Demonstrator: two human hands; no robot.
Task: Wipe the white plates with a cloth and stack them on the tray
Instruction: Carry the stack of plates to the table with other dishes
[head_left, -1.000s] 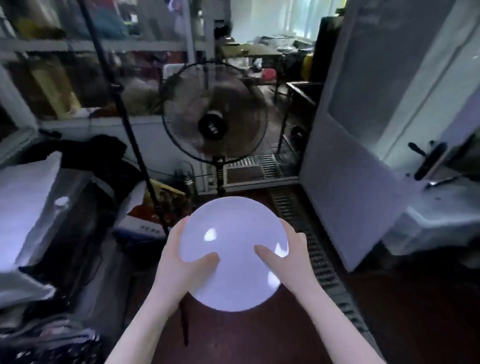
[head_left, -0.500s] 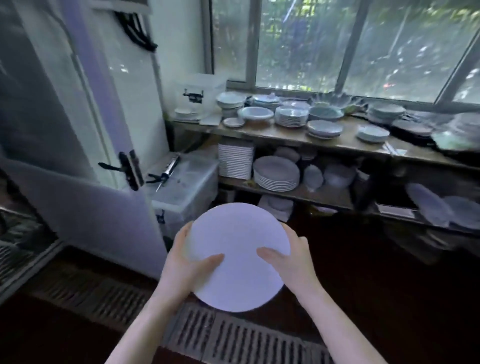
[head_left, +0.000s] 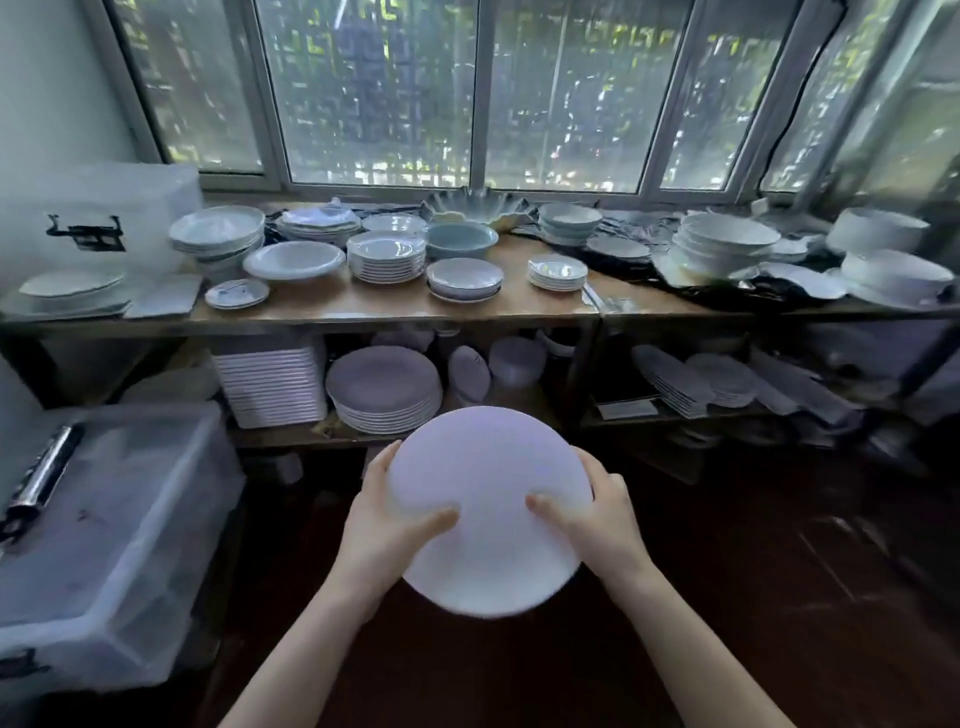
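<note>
A round white plate (head_left: 488, 499) is held in front of me above the dark floor, face up and roughly level. My left hand (head_left: 387, 530) grips its left rim, thumb lying on top and fingers underneath. My right hand (head_left: 592, 519) grips the right rim the same way. No cloth or tray shows in the head view.
A two-level wooden shelf (head_left: 363, 312) under the window carries many stacks of white plates and bowls; a stack of round plates (head_left: 384, 389) and square ones (head_left: 272, 382) sit on the lower level. A clear plastic storage box (head_left: 104, 535) stands at the left.
My view has swung right, from the fan and door to the shelf of dishes, which is now closer. Both hands keep the same hold on the plate.
</note>
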